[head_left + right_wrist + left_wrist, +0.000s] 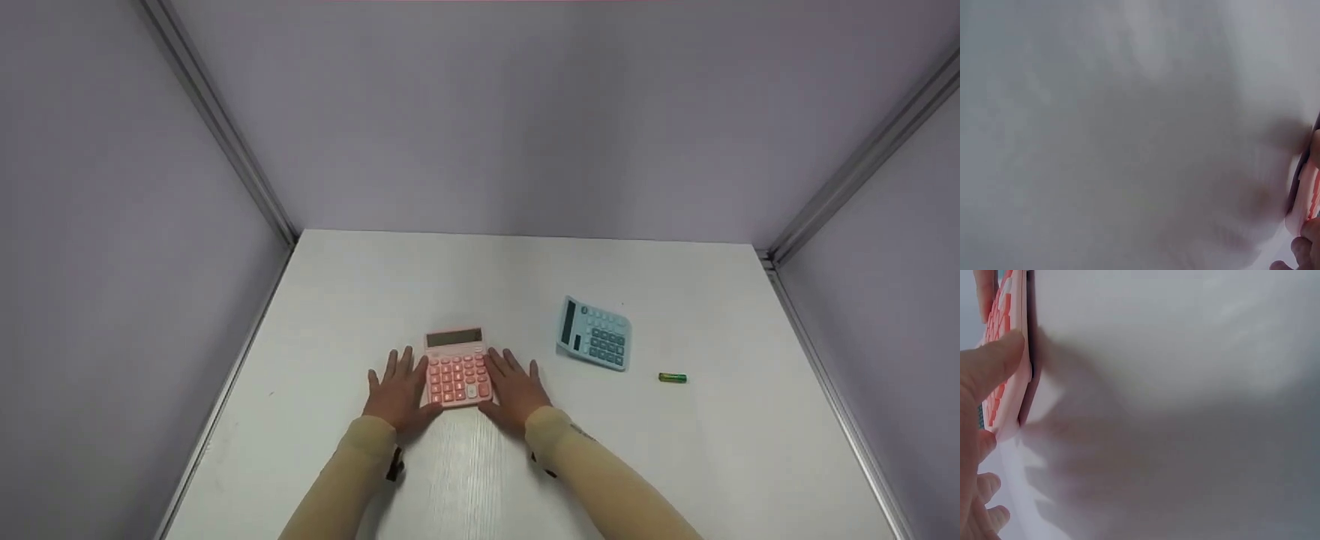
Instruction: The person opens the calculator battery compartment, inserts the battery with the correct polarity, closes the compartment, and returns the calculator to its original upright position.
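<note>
A pink calculator (457,371) with a dark display lies on the white table, keys up, between both hands. The left hand (397,391) has its fingers spread and straight along the calculator's left side, its thumb at the lower left corner. In the left wrist view that thumb (999,363) touches the calculator's near edge. On the other side the right hand (517,394) lies with straight fingers, index at the right edge and thumb by the lower right corner. The right wrist view catches only a sliver of the calculator (1300,202) and fingertips.
To the right, a light blue calculator (596,334) lies turned sideways. Beyond it is a small green and gold battery (673,378). Grey panels stand along the back and both sides of the table (750,450).
</note>
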`<state>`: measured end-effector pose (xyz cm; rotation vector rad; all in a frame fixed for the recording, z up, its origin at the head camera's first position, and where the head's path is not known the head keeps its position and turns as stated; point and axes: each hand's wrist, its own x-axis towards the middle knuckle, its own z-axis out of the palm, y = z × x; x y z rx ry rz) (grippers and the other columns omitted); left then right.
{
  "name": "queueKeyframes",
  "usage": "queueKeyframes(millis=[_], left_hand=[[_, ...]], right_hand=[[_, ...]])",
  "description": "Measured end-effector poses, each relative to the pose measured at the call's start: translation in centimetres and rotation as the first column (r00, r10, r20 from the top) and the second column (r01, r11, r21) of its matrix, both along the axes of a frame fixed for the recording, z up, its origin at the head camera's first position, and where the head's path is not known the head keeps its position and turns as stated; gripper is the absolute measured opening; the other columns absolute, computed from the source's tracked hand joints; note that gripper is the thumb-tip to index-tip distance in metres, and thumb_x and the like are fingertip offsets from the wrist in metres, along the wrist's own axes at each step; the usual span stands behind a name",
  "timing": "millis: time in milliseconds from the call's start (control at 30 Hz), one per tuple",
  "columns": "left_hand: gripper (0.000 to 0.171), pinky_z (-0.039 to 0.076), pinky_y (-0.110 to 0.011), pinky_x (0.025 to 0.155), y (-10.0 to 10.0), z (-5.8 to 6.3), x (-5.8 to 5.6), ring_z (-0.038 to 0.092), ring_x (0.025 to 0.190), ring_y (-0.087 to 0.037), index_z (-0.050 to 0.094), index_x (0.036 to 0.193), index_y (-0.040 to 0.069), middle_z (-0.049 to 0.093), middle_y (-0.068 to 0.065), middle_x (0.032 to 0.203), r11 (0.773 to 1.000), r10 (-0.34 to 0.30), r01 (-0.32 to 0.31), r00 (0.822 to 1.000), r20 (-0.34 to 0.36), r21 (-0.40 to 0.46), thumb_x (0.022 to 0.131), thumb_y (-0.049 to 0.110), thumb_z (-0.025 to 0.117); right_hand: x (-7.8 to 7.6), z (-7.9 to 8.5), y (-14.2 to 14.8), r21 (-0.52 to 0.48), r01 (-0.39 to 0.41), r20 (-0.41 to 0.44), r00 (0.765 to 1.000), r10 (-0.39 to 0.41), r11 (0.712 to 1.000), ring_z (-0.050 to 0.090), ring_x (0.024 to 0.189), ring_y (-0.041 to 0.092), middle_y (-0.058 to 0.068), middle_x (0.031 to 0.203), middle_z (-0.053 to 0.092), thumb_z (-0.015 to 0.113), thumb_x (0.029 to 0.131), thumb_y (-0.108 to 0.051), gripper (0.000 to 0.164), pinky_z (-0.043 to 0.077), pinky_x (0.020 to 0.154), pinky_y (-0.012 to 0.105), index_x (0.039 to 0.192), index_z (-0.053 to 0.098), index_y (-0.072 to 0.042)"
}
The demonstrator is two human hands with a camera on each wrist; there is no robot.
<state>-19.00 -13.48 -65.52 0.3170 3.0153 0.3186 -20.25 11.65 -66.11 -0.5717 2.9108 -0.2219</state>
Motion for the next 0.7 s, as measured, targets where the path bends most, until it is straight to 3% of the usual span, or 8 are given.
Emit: queueKeyframes(millis=[233,400,700], left_hand=[[0.105,0.013,-0.074,0.104,-1.2,-0.6,-0.8,0.007,0.145,-0.04,0.023,0.154,0.023,0.013,-0.014,0.159,1.0,0.009,-0.009,1.0,0.004,-0.026,0.072,0.074,0.064],[0.103,0.015,-0.075,0.102,-1.4,-0.5,-1.3,0.01,0.144,-0.042,0.023,0.154,0.022,0.014,-0.016,0.159,1.0,0.024,-0.024,1.0,0.008,-0.009,0.074,0.07,0.066],[0.099,0.024,-0.075,0.099,-1.3,0.5,-1.7,0.018,0.141,-0.045,0.017,0.155,0.023,0.022,-0.016,0.157,0.995,0.059,-0.071,0.988,0.145,0.076,0.08,0.06,0.068]], right_hand=[[-0.2,0.3,-1.5,0.035,0.015,-0.042,0.999,-0.014,0.999,0.01,0.147,0.02,-0.005,0.161,0.011,0.049,0.091,-0.063,0.084,0.015,0.113,0.058,0.155,0.016,-0.021],[-0.1,0.3,-2.6,0.012,0.048,-0.039,0.998,-0.047,0.999,0.017,0.145,0.024,-0.003,0.161,0.012,0.05,0.091,-0.061,0.084,0.02,0.11,0.063,0.155,0.015,-0.02],[-0.6,-0.1,-3.3,-0.08,0.119,0.044,0.992,-0.116,0.99,0.021,0.144,0.026,-0.008,0.161,0.007,0.055,0.09,-0.059,0.086,0.026,0.104,0.069,0.156,0.011,-0.023]])
